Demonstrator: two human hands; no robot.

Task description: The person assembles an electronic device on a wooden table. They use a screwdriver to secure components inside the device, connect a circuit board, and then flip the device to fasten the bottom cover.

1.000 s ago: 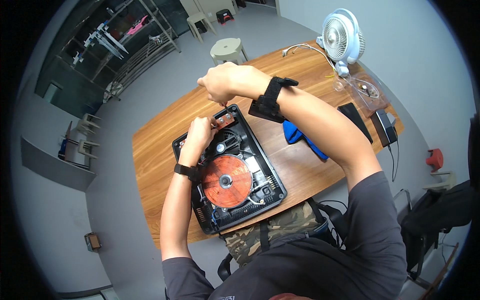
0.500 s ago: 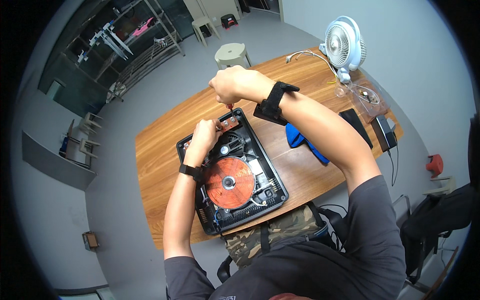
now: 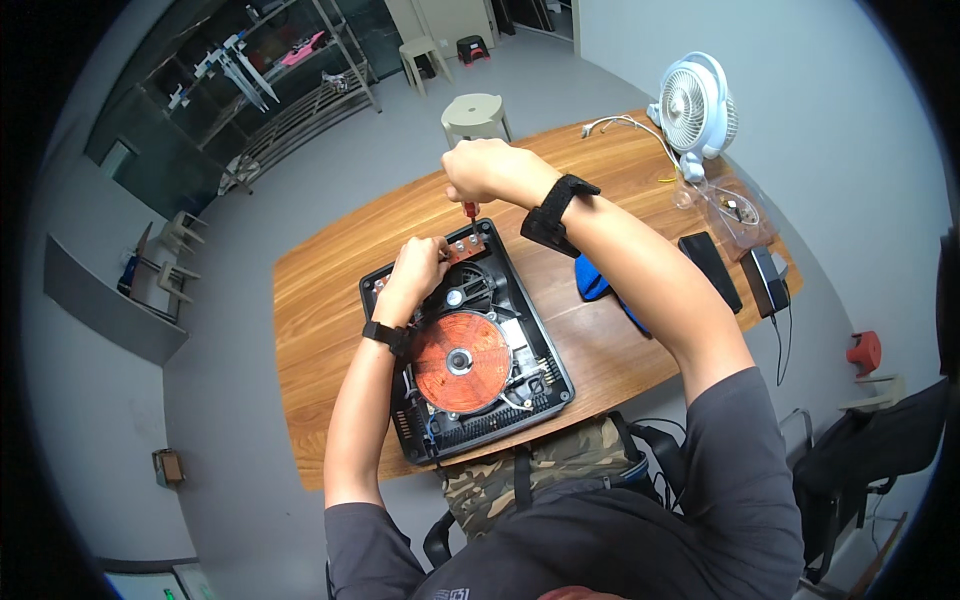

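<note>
An opened induction cooker (image 3: pixel 548 372) lies on the wooden table, showing its round copper coil (image 3: pixel 470 345), a black fan (image 3: pixel 478 290) and wiring. Along its far edge runs a narrow orange-brown circuit board (image 3: pixel 464 250). Closed around a red-handled screwdriver (image 3: pixel 471 210), my right hand (image 3: pixel 488 168) holds it nearly upright, its shaft reaching down to the board's right end. My left hand (image 3: pixel 418 268) rests at the middle of that board, fingers curled and pinching its edge; the fingertips are partly hidden.
To the right of the cooker lie a blue cloth-like item (image 3: pixel 592 280), a black phone-like slab (image 3: pixel 710 272) and a black adapter box (image 3: pixel 767 278) with a cable. A white fan (image 3: pixel 695 108) and a clear plastic bag (image 3: pixel 738 215) sit at the far right. A stool (image 3: pixel 475 114) stands beyond the table.
The whole view has shifted slightly. Both hands keep their places at the board, and my right hand has turned a little on the screwdriver.
</note>
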